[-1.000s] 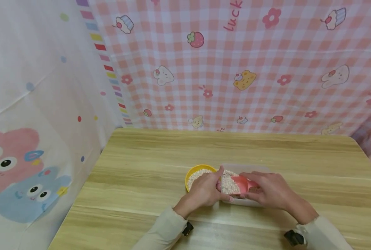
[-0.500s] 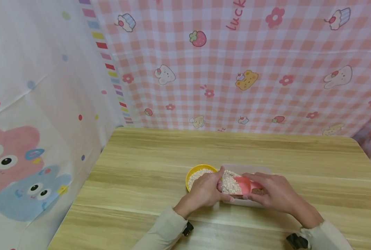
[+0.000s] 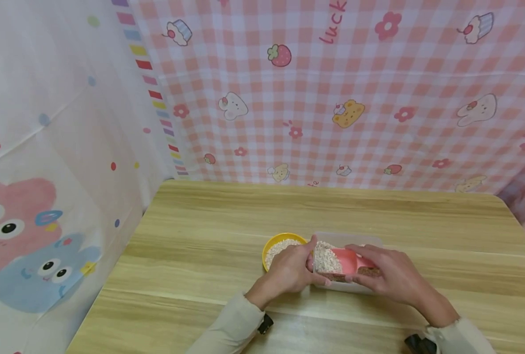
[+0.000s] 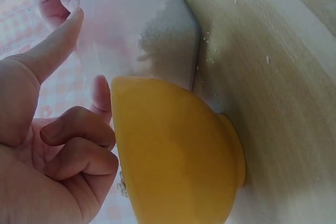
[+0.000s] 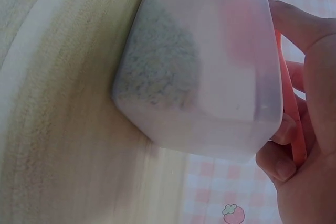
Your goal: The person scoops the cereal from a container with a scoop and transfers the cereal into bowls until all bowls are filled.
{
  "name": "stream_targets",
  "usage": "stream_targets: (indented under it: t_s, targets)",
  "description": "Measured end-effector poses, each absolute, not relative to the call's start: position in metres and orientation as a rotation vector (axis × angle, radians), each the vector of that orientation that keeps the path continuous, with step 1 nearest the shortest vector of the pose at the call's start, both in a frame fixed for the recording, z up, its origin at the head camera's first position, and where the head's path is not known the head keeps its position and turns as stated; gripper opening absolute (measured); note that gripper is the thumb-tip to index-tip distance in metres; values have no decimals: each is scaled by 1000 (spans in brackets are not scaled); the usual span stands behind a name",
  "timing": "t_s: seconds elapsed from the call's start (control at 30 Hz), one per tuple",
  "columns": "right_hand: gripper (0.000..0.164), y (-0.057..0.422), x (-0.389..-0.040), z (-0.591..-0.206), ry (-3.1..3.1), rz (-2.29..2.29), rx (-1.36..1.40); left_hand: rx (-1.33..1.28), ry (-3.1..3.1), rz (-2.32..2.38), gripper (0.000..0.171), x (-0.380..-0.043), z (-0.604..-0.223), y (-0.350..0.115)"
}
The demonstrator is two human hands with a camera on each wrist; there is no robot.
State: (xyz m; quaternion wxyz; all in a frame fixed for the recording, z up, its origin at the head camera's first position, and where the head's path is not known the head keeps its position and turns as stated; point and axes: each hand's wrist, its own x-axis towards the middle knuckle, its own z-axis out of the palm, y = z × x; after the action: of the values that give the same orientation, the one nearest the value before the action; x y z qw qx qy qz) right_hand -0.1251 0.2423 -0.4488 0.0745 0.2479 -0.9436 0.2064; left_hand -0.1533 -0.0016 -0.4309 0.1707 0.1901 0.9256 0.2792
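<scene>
A pink scoop (image 3: pixel 344 261) sits inside a translucent container (image 3: pixel 346 286), against a heap of pale flakes (image 3: pixel 326 258), its handle gripped by the right hand (image 3: pixel 393 273). The left hand (image 3: pixel 289 269) holds the container's left end, thumb and finger spread across it. Just left stands a flake-filled yellow bowl (image 4: pixel 178 150). All rest on a wood-grain table (image 3: pixel 200 221), a pink checked cloth (image 3: pixel 289 98) hanging on the far side.

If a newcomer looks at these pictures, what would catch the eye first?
Probably the pink checked cloth behind the table, printed with cartoon figures. Then comes the yellow bowl of pale flakes, just left of the translucent box. The person's right grip holds a pink scoop dipped into that box.
</scene>
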Motion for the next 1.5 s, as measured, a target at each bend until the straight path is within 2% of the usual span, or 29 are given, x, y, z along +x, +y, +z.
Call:
stream_targets:
  t_s: [0.43,0.57,0.8,0.93,1.5]
  targets:
    - [57,243,-124,-453,-2787,676,711,566,2647,808,105,-152,-431,-3]
    - [57,243,-124,-452,-2807,693,688,611,2661,843,93,-151,-429,-8]
    - [57,242,-125,-452,-2814,690,683,641,2713,928,61,-153,-424,-24]
    - [57,242,-125,-452,-2802,678,694,624,2729,963,52,-154,-423,-32]
    - [58,241,-125,-452,-2800,678,670,456,2724,1149,47,-160,-428,-68]
